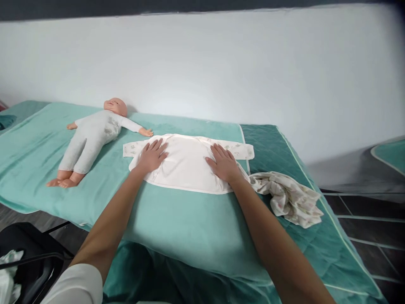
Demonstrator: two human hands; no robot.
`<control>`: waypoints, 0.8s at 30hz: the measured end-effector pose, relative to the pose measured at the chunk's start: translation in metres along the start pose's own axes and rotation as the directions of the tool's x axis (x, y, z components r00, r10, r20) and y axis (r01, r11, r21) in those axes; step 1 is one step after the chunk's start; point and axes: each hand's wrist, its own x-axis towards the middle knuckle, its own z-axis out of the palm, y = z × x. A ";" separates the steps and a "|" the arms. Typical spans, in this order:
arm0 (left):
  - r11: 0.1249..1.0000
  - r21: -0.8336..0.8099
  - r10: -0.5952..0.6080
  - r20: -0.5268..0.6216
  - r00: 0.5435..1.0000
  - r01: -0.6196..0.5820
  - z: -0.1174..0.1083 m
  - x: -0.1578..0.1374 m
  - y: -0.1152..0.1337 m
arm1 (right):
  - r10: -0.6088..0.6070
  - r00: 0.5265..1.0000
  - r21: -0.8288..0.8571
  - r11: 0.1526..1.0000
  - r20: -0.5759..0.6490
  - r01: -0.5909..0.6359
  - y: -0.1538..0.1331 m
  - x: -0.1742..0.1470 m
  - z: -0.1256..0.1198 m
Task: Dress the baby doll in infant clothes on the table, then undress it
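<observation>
A pale baby shirt [188, 164] lies spread out on the light green blanket [177, 223], its two patterned sleeves stretched to either side. My left hand [152, 156] rests flat on the shirt near its left sleeve, fingers spread. On the other side my right hand [224, 164] presses flat close to the right sleeve, also with fingers apart. A baby doll [98, 126] in a white suit lies on its back to the left, one arm reaching toward the shirt. Right of my right forearm sits a crumpled patterned cloth [287, 196].
Darker green quilted bedding [332, 249] covers the bed at the right. A white wall [202, 71] runs along the far side. At lower left stands a black chair [31, 249] with cloth on it. Metal bars [370, 218] show beyond the bed at right.
</observation>
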 end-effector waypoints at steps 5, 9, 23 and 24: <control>0.998 -0.021 0.059 -0.015 0.998 -0.060 -0.001 -0.066 0.023 | 0.009 1.000 -0.031 0.999 0.001 -0.009 -0.004 -0.052 -0.001; 0.987 -0.107 0.129 0.048 0.990 -0.123 -0.017 -0.113 0.017 | -0.017 1.000 -0.064 0.998 -0.019 0.016 -0.017 -0.088 -0.007; 0.840 -0.360 -0.514 -0.287 0.808 0.406 -0.116 -0.129 -0.229 | -0.155 0.987 0.464 0.878 0.051 0.114 -0.287 0.217 0.039; 0.767 -0.460 -0.582 -0.202 0.788 0.448 -0.118 -0.127 -0.245 | -0.116 0.991 0.486 0.871 0.071 0.068 -0.300 0.242 0.049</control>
